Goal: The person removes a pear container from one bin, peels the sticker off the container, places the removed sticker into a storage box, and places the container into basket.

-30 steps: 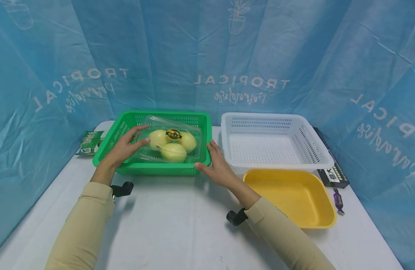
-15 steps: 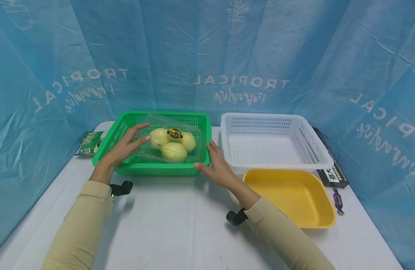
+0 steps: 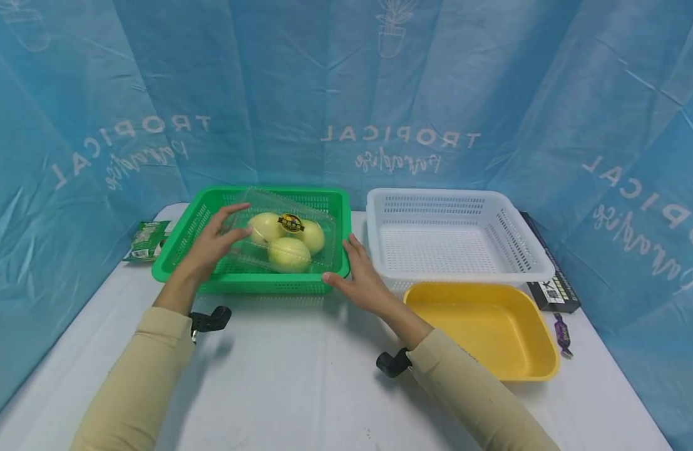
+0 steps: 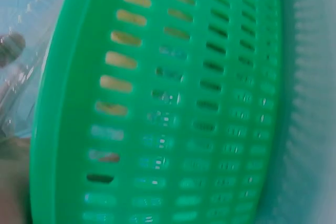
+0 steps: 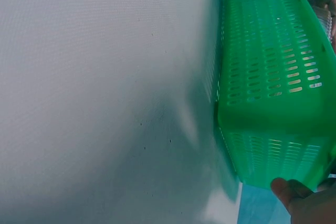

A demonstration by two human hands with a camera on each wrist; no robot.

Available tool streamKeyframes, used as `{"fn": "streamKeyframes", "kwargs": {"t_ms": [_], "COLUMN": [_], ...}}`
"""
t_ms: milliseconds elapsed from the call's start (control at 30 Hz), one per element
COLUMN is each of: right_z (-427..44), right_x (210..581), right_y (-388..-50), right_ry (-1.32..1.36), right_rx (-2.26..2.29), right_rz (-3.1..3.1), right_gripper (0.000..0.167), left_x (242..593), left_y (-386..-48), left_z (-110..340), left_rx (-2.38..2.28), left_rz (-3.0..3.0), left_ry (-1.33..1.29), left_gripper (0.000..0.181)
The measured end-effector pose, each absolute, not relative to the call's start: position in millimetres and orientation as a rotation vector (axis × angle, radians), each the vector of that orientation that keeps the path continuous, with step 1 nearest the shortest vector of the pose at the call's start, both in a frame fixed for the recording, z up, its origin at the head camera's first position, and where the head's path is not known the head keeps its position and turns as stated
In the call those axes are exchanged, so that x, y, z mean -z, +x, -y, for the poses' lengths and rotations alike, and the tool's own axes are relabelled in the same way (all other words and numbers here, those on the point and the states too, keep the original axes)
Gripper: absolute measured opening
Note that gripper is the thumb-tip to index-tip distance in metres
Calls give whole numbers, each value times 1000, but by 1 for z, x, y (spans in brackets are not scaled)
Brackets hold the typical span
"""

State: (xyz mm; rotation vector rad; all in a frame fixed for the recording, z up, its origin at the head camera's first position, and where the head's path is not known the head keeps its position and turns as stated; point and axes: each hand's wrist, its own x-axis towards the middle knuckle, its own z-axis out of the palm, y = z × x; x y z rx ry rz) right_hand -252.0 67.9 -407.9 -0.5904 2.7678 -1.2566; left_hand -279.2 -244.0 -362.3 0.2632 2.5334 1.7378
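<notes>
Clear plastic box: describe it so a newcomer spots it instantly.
At the back of the white table, find the green basket, left of the white basket in the head view. The clear plastic box is askew inside it, the left hand at one end. Unlike its neighbours, it is see-through, showing three pale fruits under a black-and-yellow label.

Green basket (image 4: 73,103), 4+ rows of slots, pale yellow behind some. Left edge: clear plastic (image 4: 31,30), blurred left hand (image 4: 14,179).
</notes>
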Motion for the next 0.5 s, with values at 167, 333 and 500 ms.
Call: {"fn": "streamKeyframes", "kwargs": {"t_ms": [167, 333, 500], "right_z": [-68, -68, -68], "right_x": [407, 408, 408], "right_y": [-252, -252, -252], "right_ry": [-592, -600, -600], "right_rx": [1262, 1263, 1263], "right_rz": [-2770, -2773, -2775], "right_gripper": [88, 87, 88], "left_x": [362, 361, 361], "left_y": [-276, -271, -267], "left_z": [237, 230, 225], "left_rx": [-1843, -1971, -2067], "left_rz": [-2526, -2502, -2478], "left_ry": [144, 78, 14], "left_gripper": [56, 57, 56]}}
